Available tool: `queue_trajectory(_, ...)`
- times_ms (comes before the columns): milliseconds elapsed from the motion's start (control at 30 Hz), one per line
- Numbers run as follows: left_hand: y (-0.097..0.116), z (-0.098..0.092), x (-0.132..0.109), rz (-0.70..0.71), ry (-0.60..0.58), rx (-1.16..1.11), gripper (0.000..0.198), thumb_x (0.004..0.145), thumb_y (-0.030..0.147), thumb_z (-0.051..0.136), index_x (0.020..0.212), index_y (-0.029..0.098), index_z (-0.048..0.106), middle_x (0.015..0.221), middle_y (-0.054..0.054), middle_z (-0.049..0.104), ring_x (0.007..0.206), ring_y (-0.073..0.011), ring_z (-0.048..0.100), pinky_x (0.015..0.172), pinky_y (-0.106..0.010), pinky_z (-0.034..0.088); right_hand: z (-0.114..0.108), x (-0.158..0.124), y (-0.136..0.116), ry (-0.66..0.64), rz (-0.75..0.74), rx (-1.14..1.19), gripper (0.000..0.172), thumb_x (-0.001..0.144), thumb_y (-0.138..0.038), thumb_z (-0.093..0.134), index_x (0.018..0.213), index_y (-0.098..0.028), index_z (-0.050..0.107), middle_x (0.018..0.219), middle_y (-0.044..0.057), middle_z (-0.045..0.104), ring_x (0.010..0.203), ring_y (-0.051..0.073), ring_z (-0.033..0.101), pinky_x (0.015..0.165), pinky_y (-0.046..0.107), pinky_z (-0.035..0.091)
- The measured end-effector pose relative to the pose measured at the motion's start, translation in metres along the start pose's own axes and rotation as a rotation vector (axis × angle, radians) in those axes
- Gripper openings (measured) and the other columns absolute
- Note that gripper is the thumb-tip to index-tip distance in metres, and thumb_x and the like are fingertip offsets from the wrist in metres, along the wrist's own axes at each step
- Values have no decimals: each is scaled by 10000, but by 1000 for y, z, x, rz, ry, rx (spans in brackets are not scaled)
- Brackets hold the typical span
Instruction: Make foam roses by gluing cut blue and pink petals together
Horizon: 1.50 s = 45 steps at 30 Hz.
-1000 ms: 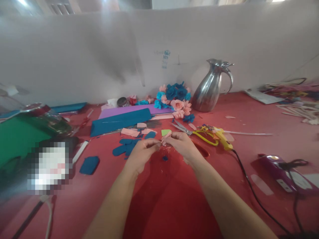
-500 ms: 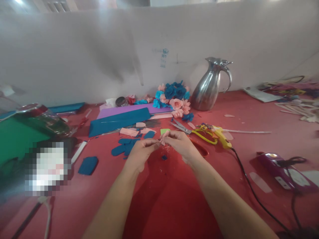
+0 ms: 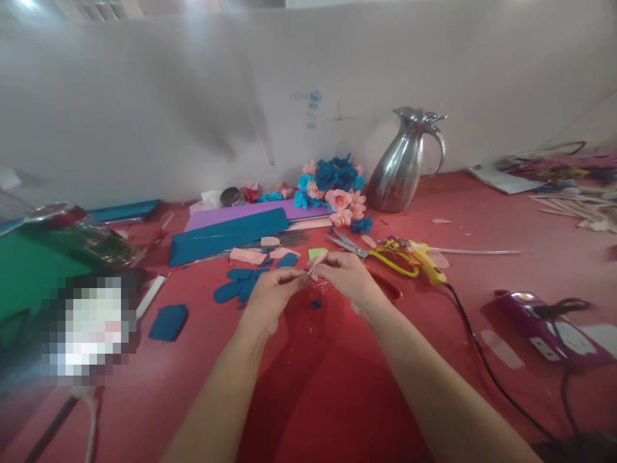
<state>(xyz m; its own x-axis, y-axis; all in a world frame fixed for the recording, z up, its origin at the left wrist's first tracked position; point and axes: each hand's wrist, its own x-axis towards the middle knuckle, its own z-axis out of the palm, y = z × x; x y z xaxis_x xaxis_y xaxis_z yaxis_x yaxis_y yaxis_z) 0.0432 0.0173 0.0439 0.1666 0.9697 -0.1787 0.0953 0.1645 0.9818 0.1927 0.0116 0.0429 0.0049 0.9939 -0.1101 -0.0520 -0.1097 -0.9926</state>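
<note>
Between my fingertips is a small piece of pink crepe paper, its shape partly covered by my fingers. My left hand pinches its lower left end, and my right hand grips it from the right. Blue paper petals lie in a loose pile left of my left hand. Just beyond my fingers is a light green piece. Yellow-handled scissors lie open past my right hand, with a yellow glue gun beside them.
Paper flowers in pink and blue stand at the back near a metal jug. Folded blue paper lies left of them. A purple power strip with cords is at right, a clear jar at left.
Both hands stay nearly in place, still holding the pink paper, which shows slightly more between the fingers. The view has shifted a little.
</note>
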Motion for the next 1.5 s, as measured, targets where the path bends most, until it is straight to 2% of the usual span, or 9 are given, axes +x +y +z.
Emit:
queue_trajectory(200, 2, 0, -2, -4, 27, 41, 283, 555, 430, 794, 716, 198, 775, 871, -72, 741, 881, -228, 619, 884, -338, 412, 1, -1, -1, 2, 0, 29, 89, 599, -244, 605, 555, -168, 619, 783, 2, 649, 712, 121, 554, 725, 266, 408)
queue_trajectory(433, 1, -2, -2, -7, -32, 32, 280, 606, 447, 763, 742, 202, 773, 853, -63, 752, 899, -239, 623, 883, -346, 422, 1, -2, -3, -8, -9, 46, 99, 611, -240, 587, 542, -171, 604, 702, -7, 631, 703, 126, 573, 742, 275, 419)
queue_trajectory(600, 3, -1, -3, -8, -21, 22, 263, 601, 432, 776, 732, 205, 772, 838, -61, 746, 866, -228, 622, 855, -326, 420, 0, -2, -4, -12, -3, 38, 92, 609, -225, 582, 537, -171, 599, 794, 7, 655, 723, 125, 573, 739, 272, 425)
queue_trajectory(800, 4, -1, -3, 38, -5, 78, 275, 610, 445, 775, 723, 195, 769, 836, -65, 732, 851, -229, 611, 835, -323, 416, 0, -2, -5, -14, -10, 11, 85, 623, -228, 591, 557, -176, 609, 827, 24, 680, 812, 157, 602, 786, 284, 442)
queue_trajectory(967, 5, -1, -3, 40, -5, 89, 251, 643, 413, 757, 784, 206, 779, 900, -64, 734, 900, -225, 609, 867, -322, 402, 0, -3, -6, -23, -13, 5, 87, 636, -234, 586, 588, -173, 624, 814, 25, 680, 799, 157, 604, 803, 294, 441)
queue_trajectory(1133, 6, 0, -5, 31, -2, 112, 205, 625, 377, 768, 724, 198, 778, 836, -59, 731, 843, -216, 609, 839, -316, 408, 1, -4, -6, -45, -21, 10, 94, 632, -230, 580, 560, -174, 600, 831, 25, 679, 829, 163, 612, 803, 288, 443)
queue_trajectory(1267, 4, 1, -4, 17, 42, 43, 208, 599, 373, 781, 700, 191, 764, 787, -45, 724, 782, -192, 600, 791, -296, 411, 2, -3, -4, 12, -48, 11, 51, 641, -213, 551, 655, -186, 592, 761, -3, 649, 747, 138, 588, 726, 269, 433)
queue_trajectory(1367, 1, 1, -1, -27, 115, -84, 240, 558, 357, 810, 712, 179, 758, 751, -37, 719, 730, -160, 590, 761, -279, 412, 2, -1, 0, 75, -18, -41, 146, 637, -174, 533, 775, -195, 574, 707, -21, 624, 691, 132, 570, 678, 265, 426)
queue_trajectory(1500, -1, 1, 3, -85, 172, -267, 305, 467, 333, 853, 698, 163, 748, 706, -38, 712, 658, -133, 579, 688, -267, 415, 6, -1, 11, -108, 34, -209, 139, 621, -150, 585, 754, -190, 597, 738, 4, 646, 719, 152, 595, 658, 270, 444)
